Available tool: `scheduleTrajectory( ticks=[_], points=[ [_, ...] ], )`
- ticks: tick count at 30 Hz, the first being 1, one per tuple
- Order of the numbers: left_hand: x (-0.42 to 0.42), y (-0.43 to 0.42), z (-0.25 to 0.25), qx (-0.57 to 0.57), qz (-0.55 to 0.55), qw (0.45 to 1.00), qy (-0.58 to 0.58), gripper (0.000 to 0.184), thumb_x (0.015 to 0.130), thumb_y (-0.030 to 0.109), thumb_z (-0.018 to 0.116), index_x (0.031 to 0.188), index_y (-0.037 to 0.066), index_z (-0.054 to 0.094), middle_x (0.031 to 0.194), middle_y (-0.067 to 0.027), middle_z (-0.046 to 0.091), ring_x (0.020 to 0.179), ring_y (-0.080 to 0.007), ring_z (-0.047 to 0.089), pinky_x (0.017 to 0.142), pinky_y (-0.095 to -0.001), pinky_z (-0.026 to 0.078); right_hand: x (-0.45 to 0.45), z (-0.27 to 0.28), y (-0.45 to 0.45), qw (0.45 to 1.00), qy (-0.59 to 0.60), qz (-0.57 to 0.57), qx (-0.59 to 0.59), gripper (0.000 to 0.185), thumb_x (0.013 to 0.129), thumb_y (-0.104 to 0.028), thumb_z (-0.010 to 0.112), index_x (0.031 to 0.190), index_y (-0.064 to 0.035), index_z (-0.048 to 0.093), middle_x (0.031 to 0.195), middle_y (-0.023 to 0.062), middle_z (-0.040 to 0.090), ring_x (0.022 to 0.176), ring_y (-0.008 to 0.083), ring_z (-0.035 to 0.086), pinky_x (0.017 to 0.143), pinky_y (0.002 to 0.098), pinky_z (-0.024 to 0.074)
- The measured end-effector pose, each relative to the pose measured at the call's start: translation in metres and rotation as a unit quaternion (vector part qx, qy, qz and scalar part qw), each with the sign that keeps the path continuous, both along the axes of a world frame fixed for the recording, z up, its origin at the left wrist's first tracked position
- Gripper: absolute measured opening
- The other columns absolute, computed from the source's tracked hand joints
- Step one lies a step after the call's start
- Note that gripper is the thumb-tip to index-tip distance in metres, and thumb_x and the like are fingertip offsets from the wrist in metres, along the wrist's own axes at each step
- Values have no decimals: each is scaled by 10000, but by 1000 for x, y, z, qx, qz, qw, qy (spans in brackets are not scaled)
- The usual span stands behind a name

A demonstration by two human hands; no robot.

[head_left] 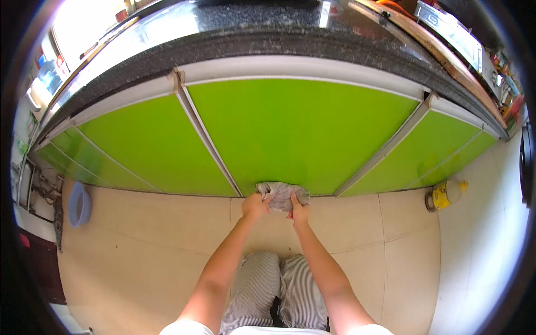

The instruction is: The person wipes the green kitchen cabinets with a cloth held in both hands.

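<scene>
A crumpled greyish cloth (282, 193) is stretched between my two hands, close to the foot of the green cabinet door (296, 128). My left hand (256, 206) grips its left end, fingers closed on the fabric. At the other end my right hand (299, 211) is closed on it too, thumb on top. The cloth hangs in front of the door's lower edge; whether it touches the door I cannot tell. Below my arms, my knees in striped trousers (254, 285) are bent over the tiled floor (162, 234).
A dark stone countertop (251, 47) overhangs the cabinets. On the left floor, a blue basin (79, 205) stands tilted on its side. A bottle with a yellow label (445, 195) is by the right wall (480, 223). A gas stove (455, 33) is on the counter at upper right.
</scene>
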State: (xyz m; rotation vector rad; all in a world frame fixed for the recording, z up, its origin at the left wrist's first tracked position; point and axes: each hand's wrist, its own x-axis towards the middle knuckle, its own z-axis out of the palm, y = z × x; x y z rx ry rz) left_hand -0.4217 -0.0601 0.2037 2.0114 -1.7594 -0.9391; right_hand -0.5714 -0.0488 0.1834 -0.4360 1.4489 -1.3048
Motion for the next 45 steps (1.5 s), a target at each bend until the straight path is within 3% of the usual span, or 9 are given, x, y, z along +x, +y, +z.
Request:
scheduleTrajectory(
  ticks=[5, 9, 12, 18, 24, 31, 37, 39, 45],
  points=[
    [-17, -7, 95, -123, 63, 959, 248, 409, 817, 393, 589, 668, 17, 649, 520, -70, 608, 507, -201, 612, 509, -293, 466, -5, 116, -2, 991, -11, -86, -106, 281, 778, -229, 672, 723, 25, 565, 526, 42, 485, 315, 119, 352, 292, 274, 279],
    [-26, -6, 206, -453, 48, 846, 277, 236, 806, 211, 646, 776, -23, 637, 636, -111, 638, 554, -154, 601, 525, -276, 451, -3, 232, 1, 968, -14, -61, -245, 275, 805, -240, 640, 711, 7, 563, 541, 22, 496, 326, 90, 360, 304, 244, 277],
    [-18, -12, 258, -445, 28, 835, 323, 195, 811, 176, 641, 790, -18, 629, 666, -94, 637, 549, -140, 561, 534, -267, 441, 0, 284, -7, 946, -32, -44, -321, 271, 800, -255, 640, 763, -3, 546, 614, 37, 537, 371, 99, 420, 307, 247, 315],
    [-4, -20, 160, -391, -29, 893, 222, 87, 737, 87, 628, 730, 1, 638, 607, -130, 605, 513, -207, 577, 501, -296, 443, 0, 170, -20, 941, -51, -73, -325, 192, 852, -222, 587, 858, -39, 528, 623, 35, 521, 388, 113, 396, 344, 261, 342],
    [-9, -12, 20, -195, -85, 976, -47, 233, 693, 297, 643, 615, 78, 657, 560, -105, 599, 519, -267, 597, 503, -364, 467, -12, 24, -1, 994, -29, -57, -91, 217, 869, -233, 565, 813, -28, 524, 564, 43, 500, 359, 128, 393, 346, 287, 382],
    [-21, -13, -49, -53, -85, 995, -12, 374, 769, 400, 594, 580, 80, 644, 536, -77, 602, 534, -248, 601, 523, -353, 477, -31, -40, -5, 982, 64, 13, 180, 315, 818, -279, 623, 791, 30, 566, 564, 66, 519, 333, 155, 422, 309, 289, 376],
    [-37, 1, 63, -174, -11, 982, 73, 380, 808, 327, 608, 628, -7, 613, 551, -95, 594, 516, -211, 568, 504, -310, 443, -30, 76, 6, 998, -34, -45, -21, 311, 801, -267, 645, 748, 10, 514, 497, 39, 463, 319, 126, 385, 303, 277, 338],
    [-42, 5, 113, -318, 63, 904, 278, 262, 801, 204, 641, 693, -33, 612, 576, -108, 595, 504, -194, 548, 496, -295, 426, -28, 146, 6, 990, -37, -13, -137, 258, 813, -243, 631, 762, -15, 524, 517, 24, 469, 331, 108, 376, 307, 254, 324],
    [-33, -15, 209, -530, 26, 807, 260, 57, 770, 26, 633, 781, -29, 619, 626, -110, 611, 506, -185, 557, 501, -281, 434, -15, 234, -15, 944, 59, -26, -322, 172, 827, -157, 625, 784, 6, 590, 619, 26, 559, 446, 63, 451, 371, 224, 346]
  ],
)
